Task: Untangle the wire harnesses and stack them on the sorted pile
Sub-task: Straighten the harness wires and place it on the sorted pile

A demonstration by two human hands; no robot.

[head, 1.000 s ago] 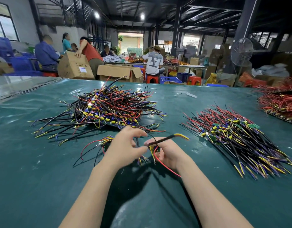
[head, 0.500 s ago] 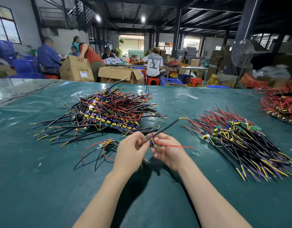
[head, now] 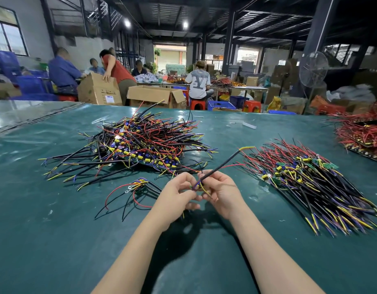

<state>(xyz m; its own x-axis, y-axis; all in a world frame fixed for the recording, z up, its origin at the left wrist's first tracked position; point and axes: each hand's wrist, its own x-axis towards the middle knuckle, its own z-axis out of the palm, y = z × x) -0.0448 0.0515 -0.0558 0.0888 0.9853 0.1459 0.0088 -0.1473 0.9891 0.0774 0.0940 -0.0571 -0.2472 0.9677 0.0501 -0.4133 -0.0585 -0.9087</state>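
The left hand (head: pixel 177 194) and the right hand (head: pixel 223 192) pinch a thin black wire harness with yellow tips (head: pixel 217 168) between curled fingers. It sticks up from them, just in front of the big tangled wire heap (head: pixel 140 143).

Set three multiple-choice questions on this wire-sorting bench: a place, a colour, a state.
1. Which side of the table holds the sorted pile? A the person's right B the person's left C neither
2. The held harness has a raised black cable tipped in: A white B yellow C pink
3. The held harness is: A on the sorted pile B lying untouched C gripped by both hands
Key: A, the pile lies beyond the right hand; B, the tip shows yellow; C, left hand and right hand pinch it.
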